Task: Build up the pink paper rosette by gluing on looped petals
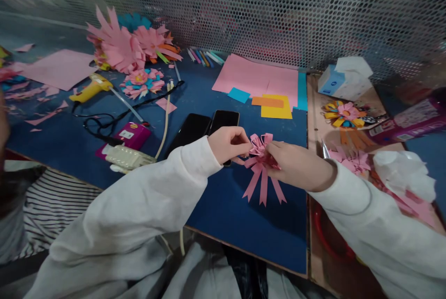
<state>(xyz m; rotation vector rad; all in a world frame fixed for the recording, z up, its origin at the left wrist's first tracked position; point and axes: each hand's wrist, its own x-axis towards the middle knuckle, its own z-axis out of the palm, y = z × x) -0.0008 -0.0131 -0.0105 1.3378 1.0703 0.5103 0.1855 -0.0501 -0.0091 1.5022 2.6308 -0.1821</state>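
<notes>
Holds a pink paper flower [258,169] between both hands, above the near part of the blue desk [278,238]. Pinches its left edge, beside the loops near the top, with the thumb and fingertips of the left hand [226,144]. Grips its right side with the right hand [299,164], thumb and fingers closed over part of the middle. Has long notched strips fanned out below the fingers, toward the near edge. Wears pale sleeves [167,182] down to both wrists.

Has two dark smartphones, one [188,131] and another [225,120], lying side by side just behind the left hand and partly hidden by it. Farther left, shows a white power strip [129,157] next to a magenta box [130,136], then a yellow glue gun [92,87] with a clear glue stick [127,105] at one end. Beyond these, shows a pink-and-blue paper flower [142,83] in front of a heap of larger paper flowers [120,43].

Beyond the hands, shows pink paper sheets [254,76], with an orange strip [266,102] over a yellow piece [278,112] at their near edge. Has markers [202,58] left of the sheets, near the perforated metal screen [244,10]. At right, on a brown surface, shows a tissue box [331,80], a multicoloured paper flower [348,112] and a purple bottle [411,120].
</notes>
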